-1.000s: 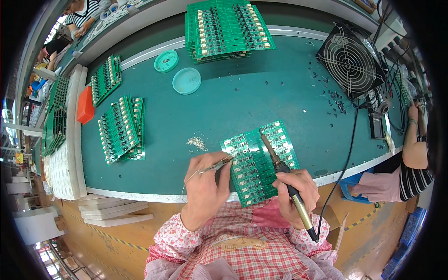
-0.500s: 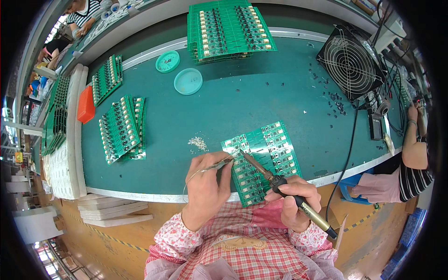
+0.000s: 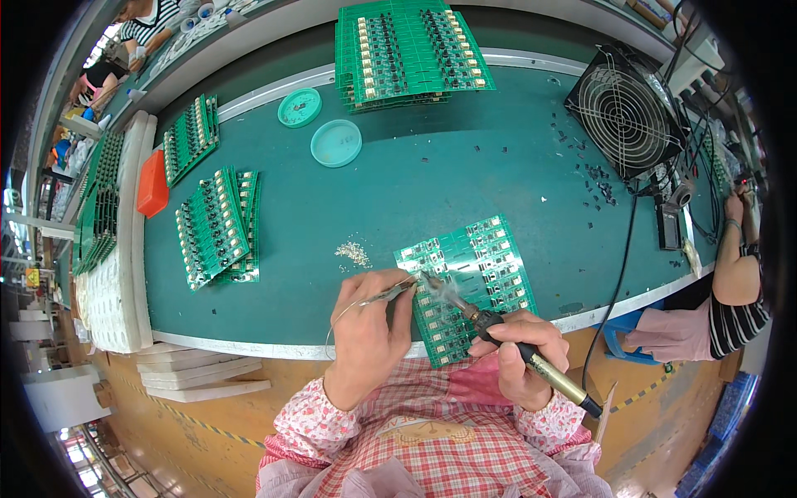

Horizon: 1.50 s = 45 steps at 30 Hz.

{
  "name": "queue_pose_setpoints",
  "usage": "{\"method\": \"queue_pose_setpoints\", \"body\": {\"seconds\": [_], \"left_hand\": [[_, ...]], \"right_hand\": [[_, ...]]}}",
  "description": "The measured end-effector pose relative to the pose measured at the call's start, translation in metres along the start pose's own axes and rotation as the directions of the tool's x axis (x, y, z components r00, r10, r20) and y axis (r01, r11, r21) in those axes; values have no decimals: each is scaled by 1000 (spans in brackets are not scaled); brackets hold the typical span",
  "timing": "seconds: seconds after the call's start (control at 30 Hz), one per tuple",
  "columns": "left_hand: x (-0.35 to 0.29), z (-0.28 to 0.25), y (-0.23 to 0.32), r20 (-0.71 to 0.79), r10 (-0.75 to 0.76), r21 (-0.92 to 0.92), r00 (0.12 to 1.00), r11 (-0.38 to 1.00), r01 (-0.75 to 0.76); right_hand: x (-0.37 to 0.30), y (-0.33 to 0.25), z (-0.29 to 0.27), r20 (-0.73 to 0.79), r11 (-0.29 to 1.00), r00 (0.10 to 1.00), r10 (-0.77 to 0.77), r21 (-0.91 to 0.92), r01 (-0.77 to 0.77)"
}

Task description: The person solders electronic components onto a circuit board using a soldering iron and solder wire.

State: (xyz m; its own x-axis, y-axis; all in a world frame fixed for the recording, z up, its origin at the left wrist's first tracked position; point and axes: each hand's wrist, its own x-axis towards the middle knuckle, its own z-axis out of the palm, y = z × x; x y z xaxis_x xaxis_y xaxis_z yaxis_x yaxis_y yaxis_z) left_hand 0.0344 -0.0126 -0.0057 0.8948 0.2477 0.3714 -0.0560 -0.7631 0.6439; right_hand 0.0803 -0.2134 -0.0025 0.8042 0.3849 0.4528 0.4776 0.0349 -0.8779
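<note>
A green circuit board (image 3: 465,270) with rows of small parts lies at the bench's near edge. My right hand (image 3: 527,353) is closed round a soldering iron (image 3: 548,373) with a black and gold handle. Its tip rests at the board's upper left rows, and a wisp of smoke rises along the shaft. My left hand (image 3: 371,328) pinches metal tweezers (image 3: 386,295), their tips close to the iron's tip; a thin wire curves down beside the palm. Whether the tweezers grip a part is too small to tell.
Tiny pale parts (image 3: 353,252) lie left of the board. Two round green lids (image 3: 336,144), a red box (image 3: 153,184) and stacked boards (image 3: 212,228) stand farther off. At right are a black fan (image 3: 623,112), the iron's cord (image 3: 623,286) and a co-worker's arm (image 3: 735,249).
The iron's tip has shifted slightly left along the board, and smoke now rises near it. My left hand and the board stay almost in place.
</note>
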Motion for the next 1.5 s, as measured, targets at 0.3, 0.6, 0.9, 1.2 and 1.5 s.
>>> {"method": "queue_pose_setpoints", "body": {"seconds": [0.3,0.6,0.9,1.2,1.5], "left_hand": [[-1,2,-1,-19,10,16,1000,1000,-10],[-1,3,-2,-11,8,10,1000,1000,-8],[1,2,0,-20,23,21,1000,1000,-23],[1,1,0,-3,29,23,1000,999,-29],[-1,-3,2,-9,-8,12,1000,1000,9]], "right_hand": [[-1,3,1,37,977,978,206,-61,-204],[5,10,2,72,992,993,92,-95,-85],[8,10,-1,139,988,990,28,-154,-7],[4,2,-10,26,984,998,64,-170,-58],[7,3,-6,77,932,993,-93,-343,114]]}}
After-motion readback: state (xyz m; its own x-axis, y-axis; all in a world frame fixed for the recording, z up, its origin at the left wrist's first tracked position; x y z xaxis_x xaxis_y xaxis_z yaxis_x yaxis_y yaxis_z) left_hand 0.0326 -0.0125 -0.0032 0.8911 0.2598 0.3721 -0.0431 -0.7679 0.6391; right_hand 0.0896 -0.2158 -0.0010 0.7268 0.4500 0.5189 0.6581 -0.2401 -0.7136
